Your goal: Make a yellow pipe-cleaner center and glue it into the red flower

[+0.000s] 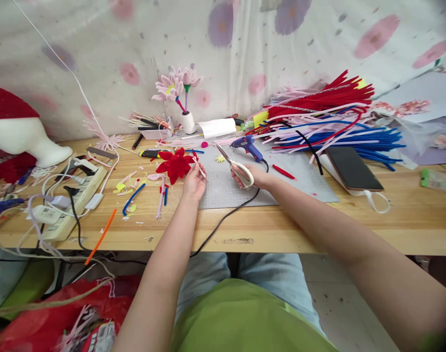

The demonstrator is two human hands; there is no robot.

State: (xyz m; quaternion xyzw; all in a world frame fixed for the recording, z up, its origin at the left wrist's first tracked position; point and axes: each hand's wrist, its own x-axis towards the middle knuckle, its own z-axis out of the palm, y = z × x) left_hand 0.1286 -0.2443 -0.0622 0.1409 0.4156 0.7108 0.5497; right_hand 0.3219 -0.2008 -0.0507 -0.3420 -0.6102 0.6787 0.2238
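My left hand is closed, pinching a short pale pipe cleaner that points up and back. Just left of those fingers sits a red pipe-cleaner flower; I cannot tell whether they touch. My right hand grips scissors with cream handles, their blades pointing up and left toward the left hand. Both hands are above the grey cutting mat. Beyond the scissors a blue glue gun rests on the mat, near a small yellow piece.
Pipe-cleaner bundles lie at back right, near a phone. A white vase holds pink flowers. Scraps, including a blue piece, litter the left side. A power strip trails cables. The glue gun's black cord crosses the table's front.
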